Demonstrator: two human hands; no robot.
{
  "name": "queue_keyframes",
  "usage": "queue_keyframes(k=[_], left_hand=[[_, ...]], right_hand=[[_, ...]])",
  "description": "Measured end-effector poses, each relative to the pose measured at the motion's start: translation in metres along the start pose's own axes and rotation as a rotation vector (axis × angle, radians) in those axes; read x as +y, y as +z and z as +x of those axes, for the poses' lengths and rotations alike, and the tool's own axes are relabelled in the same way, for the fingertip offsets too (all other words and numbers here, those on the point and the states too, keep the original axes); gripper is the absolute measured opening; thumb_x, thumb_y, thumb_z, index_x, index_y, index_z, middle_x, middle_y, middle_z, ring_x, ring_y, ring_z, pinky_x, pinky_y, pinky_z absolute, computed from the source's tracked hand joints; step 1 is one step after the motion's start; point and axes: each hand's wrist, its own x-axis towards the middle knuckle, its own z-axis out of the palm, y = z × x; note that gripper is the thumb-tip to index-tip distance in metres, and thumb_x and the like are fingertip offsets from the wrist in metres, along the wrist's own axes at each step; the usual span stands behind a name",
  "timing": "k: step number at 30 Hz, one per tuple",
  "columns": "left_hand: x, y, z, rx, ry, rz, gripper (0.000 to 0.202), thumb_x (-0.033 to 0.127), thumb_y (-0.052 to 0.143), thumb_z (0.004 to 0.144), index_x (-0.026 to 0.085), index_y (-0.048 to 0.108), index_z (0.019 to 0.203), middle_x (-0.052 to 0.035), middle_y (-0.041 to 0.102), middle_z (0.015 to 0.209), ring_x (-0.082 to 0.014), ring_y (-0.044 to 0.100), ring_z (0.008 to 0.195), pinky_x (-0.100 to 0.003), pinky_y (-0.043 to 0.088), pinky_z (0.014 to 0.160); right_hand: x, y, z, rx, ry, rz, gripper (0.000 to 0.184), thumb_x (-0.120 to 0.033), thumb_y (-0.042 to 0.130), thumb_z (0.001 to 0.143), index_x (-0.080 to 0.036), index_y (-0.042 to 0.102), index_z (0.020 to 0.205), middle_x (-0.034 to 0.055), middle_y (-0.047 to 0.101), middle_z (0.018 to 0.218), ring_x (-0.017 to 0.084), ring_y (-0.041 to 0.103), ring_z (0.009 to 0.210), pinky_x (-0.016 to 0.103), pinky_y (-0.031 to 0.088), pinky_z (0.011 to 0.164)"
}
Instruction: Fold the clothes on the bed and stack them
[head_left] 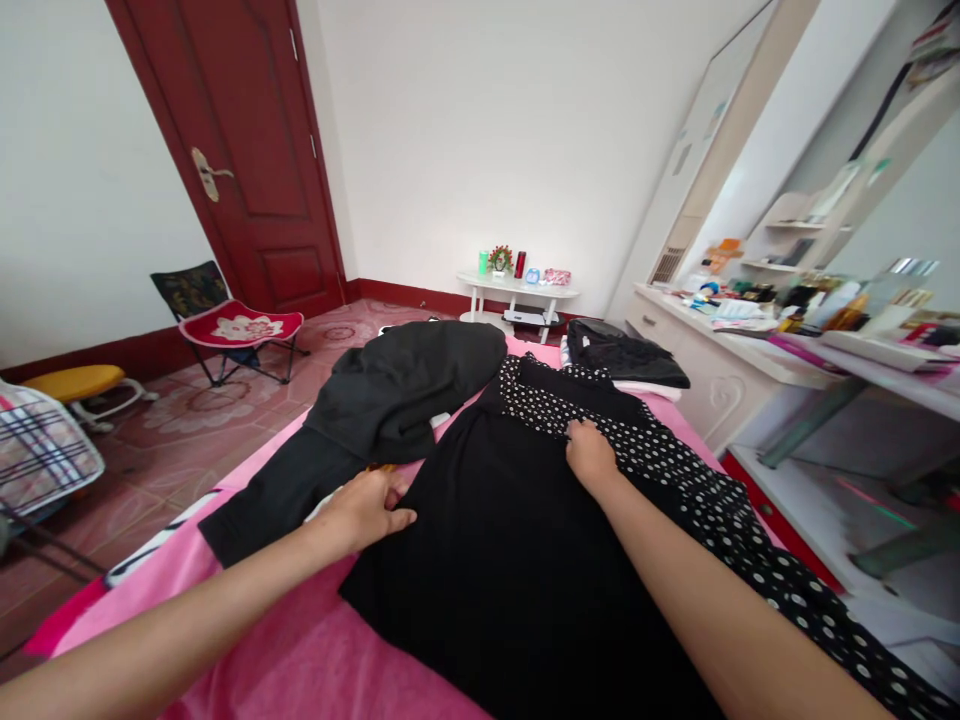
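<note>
Spread on the pink bed cover [277,640] is a black garment [517,560] with a band and a long side part in white polka dots. My left hand [367,508] is at the left edge of its plain black part, thumb on top and fingers curled by the edge, pinching the cloth. Farther up, my right hand [591,455] has its fingers closed on the cloth where the black meets the dotted band [637,435]. Just beyond my left hand lies a rumpled dark grey garment [405,385], one sleeve stretched toward me.
A folded black garment [622,352] lies at the bed's far right. Along the right stands a dresser [675,325] crowded with bottles. A small white table [517,285] is by the back wall. To the left are a folding chair [244,325] and a yellow stool [75,380].
</note>
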Motion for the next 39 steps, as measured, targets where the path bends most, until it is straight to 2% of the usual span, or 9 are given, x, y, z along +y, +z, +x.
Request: queue_keyframes(k=[4,11,19,25,27,30,32,34,39], left_hand=[[0.015,-0.003,-0.001,0.072,0.124,-0.166,0.025,0.037,0.058,0.073,0.02,0.046,0.059,0.0056,0.045,0.054,-0.0106,0.045,0.052,-0.023,0.029,0.05],[0.094,-0.033,-0.019,0.083,0.324,-0.324,0.012,0.027,0.058,0.072,0.019,0.051,0.067,0.0055,0.049,0.059,-0.0087,0.044,0.053,-0.021,0.03,0.05],[0.144,0.002,-0.023,-0.116,0.355,-0.48,0.007,0.022,0.058,0.07,0.018,0.061,0.075,0.0044,0.056,0.059,-0.0082,0.05,0.051,-0.018,0.032,0.046],[0.159,0.026,0.007,-1.032,0.317,-0.66,0.021,0.028,0.071,0.065,0.017,0.064,0.082,0.0028,0.06,0.059,-0.0123,0.058,0.048,-0.025,0.049,0.051],[0.165,0.029,0.03,-0.885,0.404,-0.712,0.017,0.029,0.066,0.072,0.017,0.065,0.084,0.0011,0.063,0.065,-0.0135,0.061,0.053,-0.027,0.051,0.055],[0.17,0.038,0.071,-0.154,0.427,-0.626,0.022,0.028,0.053,0.081,0.018,0.065,0.098,-0.005,0.067,0.088,-0.0191,0.065,0.081,-0.033,0.052,0.076],[0.165,0.05,0.094,0.196,0.347,-0.456,0.035,0.028,0.053,0.082,0.017,0.059,0.115,-0.0105,0.062,0.114,-0.0246,0.057,0.108,-0.039,0.043,0.096],[0.157,0.064,0.11,0.294,0.306,-0.307,0.046,0.032,0.054,0.082,0.016,0.052,0.125,-0.0127,0.049,0.134,-0.0285,0.041,0.126,-0.043,0.032,0.107],[0.146,0.08,0.117,0.225,0.371,-0.178,0.048,0.042,0.048,0.086,0.023,0.05,0.13,-0.0065,0.036,0.145,-0.0285,0.028,0.135,-0.046,0.023,0.111]], right_hand=[[0.007,-0.018,0.032,0.07,-0.015,0.038,0.026,-0.01,0.044,0.078,-0.014,0.063,0.095,0.0116,0.065,0.093,0.022,0.063,0.088,0.028,0.044,0.077],[0.032,-0.063,0.078,0.308,-0.013,0.113,0.029,-0.013,0.044,0.075,-0.013,0.063,0.097,0.0097,0.068,0.092,0.02,0.061,0.091,0.027,0.042,0.084],[0.079,-0.072,0.08,0.524,0.014,0.164,0.028,-0.018,0.046,0.071,-0.015,0.066,0.09,0.0087,0.068,0.089,0.021,0.062,0.082,0.029,0.045,0.079],[0.089,-0.068,0.071,0.011,0.287,-0.187,0.027,-0.026,0.049,0.074,-0.016,0.071,0.087,0.0163,0.067,0.094,0.031,0.063,0.089,0.038,0.046,0.073],[0.081,-0.063,0.074,0.061,0.272,-0.195,0.031,-0.027,0.046,0.078,-0.017,0.071,0.091,0.017,0.067,0.096,0.032,0.063,0.092,0.039,0.046,0.074],[0.067,-0.047,0.086,0.111,0.093,-0.115,0.032,-0.024,0.043,0.081,-0.021,0.07,0.097,0.0116,0.067,0.102,0.028,0.061,0.1,0.036,0.045,0.082],[0.059,-0.031,0.097,0.079,0.021,-0.07,0.034,-0.021,0.041,0.082,-0.023,0.067,0.104,0.0076,0.066,0.108,0.023,0.059,0.104,0.032,0.043,0.087],[0.055,-0.015,0.108,0.042,0.032,-0.056,0.036,-0.022,0.039,0.085,-0.023,0.063,0.112,0.0068,0.064,0.113,0.021,0.058,0.106,0.03,0.043,0.088],[0.054,0.011,0.128,-0.062,0.116,-0.075,0.033,-0.036,0.053,0.081,-0.023,0.063,0.11,0.008,0.066,0.109,0.025,0.061,0.099,0.034,0.046,0.078]])
